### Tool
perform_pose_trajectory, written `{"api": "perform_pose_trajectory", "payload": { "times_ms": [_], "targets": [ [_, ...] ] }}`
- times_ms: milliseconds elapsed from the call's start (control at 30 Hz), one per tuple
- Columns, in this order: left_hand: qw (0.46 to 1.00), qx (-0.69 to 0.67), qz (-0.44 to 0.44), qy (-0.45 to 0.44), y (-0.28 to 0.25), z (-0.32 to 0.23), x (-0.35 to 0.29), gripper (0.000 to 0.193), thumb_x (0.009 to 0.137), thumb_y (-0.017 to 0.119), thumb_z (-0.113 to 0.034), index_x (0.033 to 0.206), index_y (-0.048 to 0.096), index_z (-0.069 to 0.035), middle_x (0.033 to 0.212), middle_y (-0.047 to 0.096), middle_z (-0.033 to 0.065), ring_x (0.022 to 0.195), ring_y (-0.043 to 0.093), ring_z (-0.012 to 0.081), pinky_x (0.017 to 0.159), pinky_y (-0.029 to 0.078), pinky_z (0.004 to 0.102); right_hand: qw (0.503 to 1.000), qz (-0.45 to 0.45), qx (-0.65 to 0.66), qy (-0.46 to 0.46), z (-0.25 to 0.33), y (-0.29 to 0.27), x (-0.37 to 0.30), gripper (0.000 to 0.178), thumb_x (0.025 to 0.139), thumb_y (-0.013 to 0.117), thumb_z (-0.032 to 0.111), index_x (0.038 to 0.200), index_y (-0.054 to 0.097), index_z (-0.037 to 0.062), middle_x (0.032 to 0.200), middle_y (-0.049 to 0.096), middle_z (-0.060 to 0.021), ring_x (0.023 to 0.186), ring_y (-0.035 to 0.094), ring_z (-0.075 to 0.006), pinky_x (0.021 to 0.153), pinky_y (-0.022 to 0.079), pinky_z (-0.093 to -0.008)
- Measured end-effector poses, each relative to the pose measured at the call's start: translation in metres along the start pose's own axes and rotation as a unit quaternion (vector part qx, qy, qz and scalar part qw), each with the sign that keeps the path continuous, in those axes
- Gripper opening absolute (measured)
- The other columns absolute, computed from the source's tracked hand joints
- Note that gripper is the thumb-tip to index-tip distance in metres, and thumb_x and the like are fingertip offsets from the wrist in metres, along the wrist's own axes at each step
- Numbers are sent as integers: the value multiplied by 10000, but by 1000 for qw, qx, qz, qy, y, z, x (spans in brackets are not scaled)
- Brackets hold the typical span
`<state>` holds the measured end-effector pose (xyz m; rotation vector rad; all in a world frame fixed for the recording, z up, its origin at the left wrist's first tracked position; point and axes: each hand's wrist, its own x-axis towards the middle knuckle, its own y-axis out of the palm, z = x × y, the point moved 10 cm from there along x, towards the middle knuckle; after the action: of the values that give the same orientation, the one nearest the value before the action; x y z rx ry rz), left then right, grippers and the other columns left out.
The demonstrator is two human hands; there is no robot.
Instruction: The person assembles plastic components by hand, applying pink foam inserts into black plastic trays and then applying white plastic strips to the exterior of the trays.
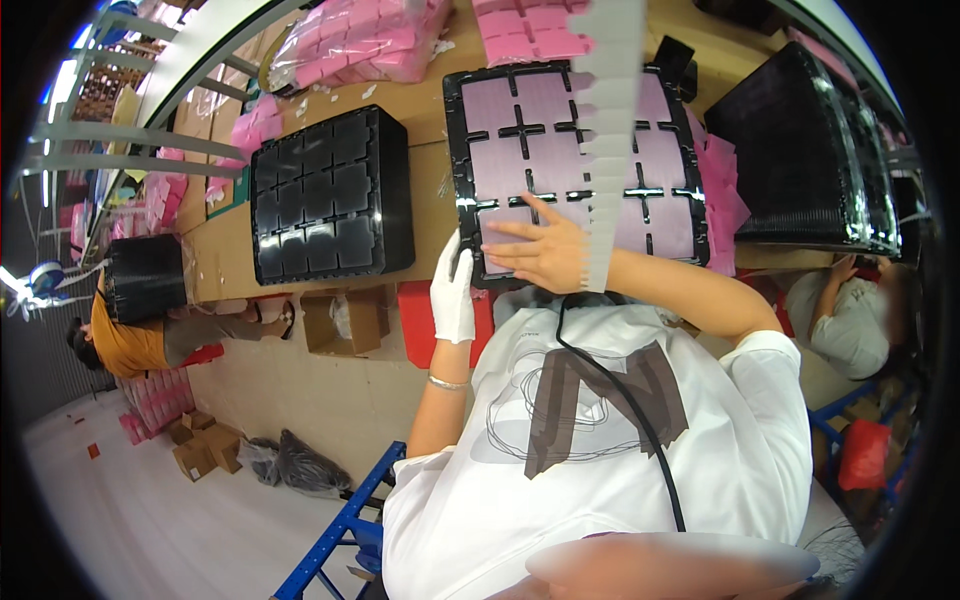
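Before me on the table is a black plastic tray point(456, 130) with several compartments split by cross-shaped ribs. Pale pink sheets point(490, 100) fill the compartments. My right hand point(540, 245), bare, lies with spread fingers on the pink sheet in the near part of the tray. At the tray's near left corner my left hand point(453, 300), in a white glove, rests against the side with its fingers stretched out. A pale strip with a notched edge point(612, 120) crosses the view and hides part of the tray and of my right wrist.
A stack of black trays point(330, 195) stands left on the brown table point(430, 180), another black stack point(800, 150) right. Bagged pink pieces point(365, 40) lie at the back. Below are a red bin point(420, 325) and a cardboard box point(340, 325). People sit left point(130, 335) and right point(850, 325).
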<state>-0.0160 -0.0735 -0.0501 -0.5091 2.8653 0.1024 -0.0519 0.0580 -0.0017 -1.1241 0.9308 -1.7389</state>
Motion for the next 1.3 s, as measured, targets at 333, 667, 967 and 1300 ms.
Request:
{"api": "perform_pose_trajectory", "payload": {
  "times_ms": [333, 667, 967, 1300],
  "targets": [
    [998, 14, -62, -27, -13, -26, 29, 303, 940, 685, -186, 1147, 618, 26, 1071, 650, 55, 956, 579, 102, 877, 463, 248, 510, -62, 857, 37, -9, -60, -75, 1156, 814, 165, 887, 1123, 642, -119, 821, 684, -278, 725, 698, -375, 789, 543, -482],
    [942, 66, -252, 212, -166, -269, -108, 183, 946, 613, -74, 1096, 553, 12, 1012, 606, 64, 884, 580, 131, 814, 502, 285, 464, -211, 858, 66, -1, -117, -123, 456, 895, 729, 429, 894, 531, 18, 580, 456, -8, 479, 393, -78, 431, 333, -212],
    [725, 540, -275, 327, -108, -243, -49, 283, 913, 706, -113, 1190, 683, -61, 1064, 710, 121, 910, 688, 174, 842, 523, 279, 459, -310, 821, 135, -34, -99, -107, 432, 1071, 284, 273, 1048, 589, -31, 577, 398, 3, 576, 357, -97, 487, 314, -221],
    [646, 715, -185, 194, -125, -31, 100, 217, 938, 619, -305, 923, 530, -107, 1401, 551, 139, 689, 691, 293, 587, 563, 402, 566, -345, 724, 192, -39, -92, -104, 579, 1046, 350, 531, 1072, 597, 8, 654, 430, 9, 635, 415, -103, 601, 358, -267]
  ]
}}
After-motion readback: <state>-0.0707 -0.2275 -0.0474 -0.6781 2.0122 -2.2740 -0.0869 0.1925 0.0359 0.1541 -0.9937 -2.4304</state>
